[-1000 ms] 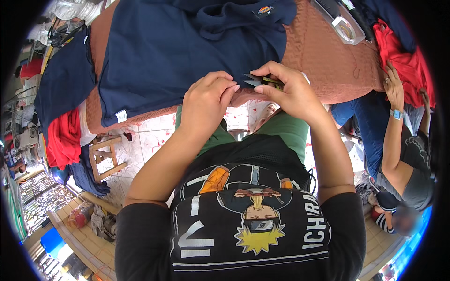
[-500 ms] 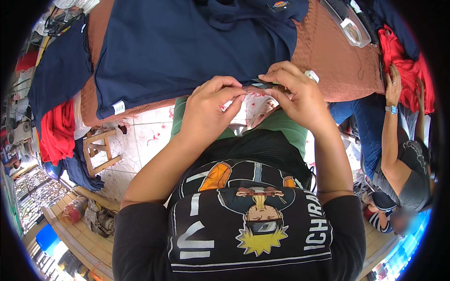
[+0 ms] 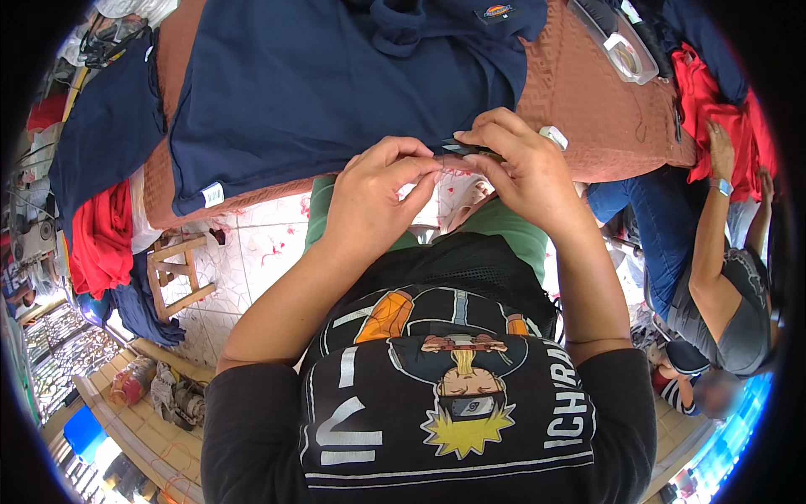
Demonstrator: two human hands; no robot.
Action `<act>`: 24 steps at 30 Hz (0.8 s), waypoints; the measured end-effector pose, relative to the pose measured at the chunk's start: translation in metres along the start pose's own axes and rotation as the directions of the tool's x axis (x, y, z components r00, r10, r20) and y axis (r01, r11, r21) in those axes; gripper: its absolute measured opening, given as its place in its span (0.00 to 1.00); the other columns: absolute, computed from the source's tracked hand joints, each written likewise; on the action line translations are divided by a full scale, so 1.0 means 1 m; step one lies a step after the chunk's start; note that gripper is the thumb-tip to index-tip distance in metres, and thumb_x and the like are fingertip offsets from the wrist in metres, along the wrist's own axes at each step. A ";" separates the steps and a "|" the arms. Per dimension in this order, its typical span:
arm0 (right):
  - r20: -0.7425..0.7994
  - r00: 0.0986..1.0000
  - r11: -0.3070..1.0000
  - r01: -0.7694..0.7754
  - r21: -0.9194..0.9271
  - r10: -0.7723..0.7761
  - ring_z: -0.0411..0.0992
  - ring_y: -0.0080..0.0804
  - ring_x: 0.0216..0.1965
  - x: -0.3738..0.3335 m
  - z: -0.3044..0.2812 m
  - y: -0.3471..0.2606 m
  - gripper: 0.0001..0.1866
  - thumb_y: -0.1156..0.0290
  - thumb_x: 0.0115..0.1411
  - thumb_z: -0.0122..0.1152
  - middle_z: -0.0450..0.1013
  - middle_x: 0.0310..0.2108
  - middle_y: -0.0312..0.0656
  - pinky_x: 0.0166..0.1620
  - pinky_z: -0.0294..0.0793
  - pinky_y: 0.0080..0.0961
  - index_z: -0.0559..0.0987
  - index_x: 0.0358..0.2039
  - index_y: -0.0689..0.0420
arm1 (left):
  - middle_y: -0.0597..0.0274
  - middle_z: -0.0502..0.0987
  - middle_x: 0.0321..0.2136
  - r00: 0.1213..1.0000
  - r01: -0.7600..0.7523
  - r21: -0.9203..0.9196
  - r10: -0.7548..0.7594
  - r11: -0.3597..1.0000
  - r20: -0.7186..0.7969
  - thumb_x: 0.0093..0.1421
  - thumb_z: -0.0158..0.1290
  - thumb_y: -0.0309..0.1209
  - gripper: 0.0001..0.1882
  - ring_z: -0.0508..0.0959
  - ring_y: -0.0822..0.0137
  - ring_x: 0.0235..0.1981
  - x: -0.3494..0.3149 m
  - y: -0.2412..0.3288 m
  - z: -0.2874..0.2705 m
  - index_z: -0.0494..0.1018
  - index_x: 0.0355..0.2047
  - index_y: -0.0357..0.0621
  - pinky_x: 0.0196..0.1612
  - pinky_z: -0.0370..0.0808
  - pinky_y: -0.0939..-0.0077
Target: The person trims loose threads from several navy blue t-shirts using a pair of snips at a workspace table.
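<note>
A dark navy garment [image 3: 336, 92] is spread over the table in front of me. Just off its near edge, my left hand [image 3: 388, 178] is closed in a pinch, thumb against forefinger, on what looks like a fine thread [image 3: 442, 162]. My right hand [image 3: 525, 160] grips small thread snips [image 3: 457, 148], whose short blades point left toward the left fingertips. Most of the snips' body is hidden behind my right fingers. The two hands are a short gap apart and do not touch.
The table has a brown textured cover [image 3: 588, 126]. Next to my right hand sits a small white object [image 3: 553, 137]. A clear plastic box [image 3: 630, 57] lies at the far right. Another person's arm [image 3: 712, 227] reaches over red cloth [image 3: 705, 109]. A wooden stool [image 3: 180, 277] stands at left.
My right hand has shifted slightly left with the snips, bringing the blades nearer the left fingertips. My left hand stays nearly still. The other person's hands have moved on the red cloth.
</note>
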State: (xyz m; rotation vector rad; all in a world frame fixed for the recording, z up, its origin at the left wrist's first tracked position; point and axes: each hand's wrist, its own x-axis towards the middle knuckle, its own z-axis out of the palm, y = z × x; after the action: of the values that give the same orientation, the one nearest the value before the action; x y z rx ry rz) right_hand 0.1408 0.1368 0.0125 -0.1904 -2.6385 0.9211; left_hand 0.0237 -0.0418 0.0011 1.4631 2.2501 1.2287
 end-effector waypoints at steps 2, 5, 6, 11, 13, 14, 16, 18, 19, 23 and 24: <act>-0.002 1.000 1.000 0.002 0.022 -0.002 0.76 0.42 0.33 0.000 0.001 0.001 0.10 0.73 0.54 0.62 0.73 0.38 0.39 0.33 0.75 0.36 0.79 0.39 0.55 | 0.60 0.78 0.37 1.000 0.012 -0.010 -0.012 1.000 0.005 0.53 0.60 0.21 0.08 0.80 0.67 0.37 0.000 0.000 0.001 0.81 0.35 0.39 0.39 0.75 0.76; -0.013 1.000 0.998 -0.003 0.063 0.004 0.76 0.42 0.33 0.001 0.003 0.001 0.10 0.73 0.54 0.62 0.73 0.38 0.39 0.33 0.75 0.35 0.79 0.39 0.55 | 0.60 0.78 0.37 1.000 0.013 -0.007 -0.013 1.000 0.011 0.53 0.60 0.22 0.08 0.80 0.66 0.37 0.001 0.000 0.000 0.81 0.35 0.39 0.39 0.75 0.76; -0.017 1.000 0.997 -0.006 0.078 0.007 0.76 0.42 0.33 0.001 0.004 0.001 0.10 0.73 0.54 0.62 0.73 0.38 0.39 0.33 0.75 0.35 0.79 0.39 0.55 | 0.60 0.78 0.37 1.000 0.011 -0.003 -0.011 1.000 0.013 0.53 0.60 0.22 0.08 0.80 0.66 0.37 0.001 0.000 0.000 0.81 0.35 0.39 0.39 0.75 0.76; -0.001 1.000 0.995 -0.014 0.095 0.014 0.76 0.42 0.33 0.001 0.003 0.001 0.11 0.73 0.53 0.62 0.73 0.38 0.39 0.34 0.75 0.35 0.79 0.39 0.55 | 0.60 0.78 0.37 0.999 0.031 -0.011 -0.031 0.999 0.023 0.53 0.61 0.22 0.07 0.80 0.67 0.37 0.001 0.000 -0.001 0.80 0.34 0.39 0.40 0.75 0.77; 0.012 1.000 0.995 -0.018 0.093 0.017 0.76 0.42 0.33 0.000 0.001 0.001 0.11 0.74 0.53 0.62 0.73 0.38 0.39 0.34 0.75 0.35 0.79 0.39 0.55 | 0.60 0.78 0.37 0.999 0.036 -0.016 -0.036 0.999 0.019 0.53 0.61 0.22 0.07 0.80 0.67 0.37 0.001 0.000 -0.001 0.81 0.34 0.40 0.40 0.75 0.77; 0.018 1.000 0.995 -0.026 0.098 0.024 0.76 0.42 0.33 0.000 0.000 0.001 0.11 0.74 0.53 0.62 0.73 0.38 0.39 0.34 0.75 0.35 0.79 0.39 0.55 | 0.60 0.78 0.37 0.999 0.037 -0.017 -0.037 0.999 0.017 0.53 0.61 0.23 0.07 0.80 0.67 0.37 0.001 0.000 -0.001 0.81 0.34 0.40 0.40 0.75 0.77; 0.021 0.999 0.994 -0.033 0.104 0.031 0.75 0.42 0.32 -0.001 0.000 0.002 0.12 0.74 0.53 0.62 0.73 0.38 0.39 0.34 0.75 0.35 0.79 0.39 0.55 | 0.60 0.78 0.37 0.999 0.040 -0.021 -0.039 0.999 0.016 0.53 0.61 0.23 0.07 0.80 0.67 0.37 0.001 -0.001 0.000 0.81 0.34 0.40 0.40 0.75 0.77; 0.017 0.999 0.994 -0.030 0.107 0.028 0.75 0.42 0.32 -0.001 0.001 0.003 0.12 0.74 0.53 0.62 0.73 0.38 0.39 0.34 0.75 0.35 0.79 0.39 0.55 | 0.60 0.78 0.37 0.999 0.043 -0.024 -0.043 0.999 0.015 0.53 0.61 0.23 0.07 0.80 0.67 0.37 0.001 -0.001 0.000 0.81 0.34 0.40 0.40 0.75 0.77; 0.016 0.999 0.994 -0.029 0.108 0.027 0.75 0.42 0.32 -0.001 0.001 0.003 0.12 0.74 0.53 0.62 0.73 0.38 0.39 0.34 0.74 0.35 0.79 0.39 0.55 | 0.60 0.78 0.37 0.999 0.039 -0.023 -0.039 0.999 0.016 0.53 0.61 0.23 0.07 0.80 0.67 0.37 0.001 -0.001 0.000 0.81 0.34 0.40 0.40 0.75 0.77; -0.001 1.000 0.992 -0.014 0.124 0.014 0.76 0.42 0.32 0.000 0.003 0.003 0.11 0.75 0.53 0.62 0.73 0.38 0.40 0.33 0.74 0.35 0.79 0.39 0.55 | 0.60 0.78 0.38 0.999 0.038 -0.011 -0.037 0.999 0.030 0.53 0.61 0.23 0.07 0.79 0.67 0.37 0.002 0.000 -0.001 0.81 0.34 0.40 0.39 0.75 0.77; -0.010 1.000 0.992 -0.008 0.129 0.009 0.76 0.42 0.32 0.000 0.004 0.003 0.11 0.75 0.53 0.62 0.73 0.38 0.40 0.33 0.74 0.35 0.79 0.39 0.55 | 0.59 0.78 0.38 0.999 0.040 -0.007 -0.040 0.999 0.037 0.53 0.61 0.23 0.07 0.79 0.67 0.37 0.002 0.000 -0.001 0.81 0.34 0.40 0.38 0.75 0.77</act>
State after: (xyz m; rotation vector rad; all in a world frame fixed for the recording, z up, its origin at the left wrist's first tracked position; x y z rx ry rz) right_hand 0.1391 0.1372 0.0078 -0.1747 -2.5601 1.0859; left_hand 0.0224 -0.0405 0.0023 1.4191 2.2372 1.1877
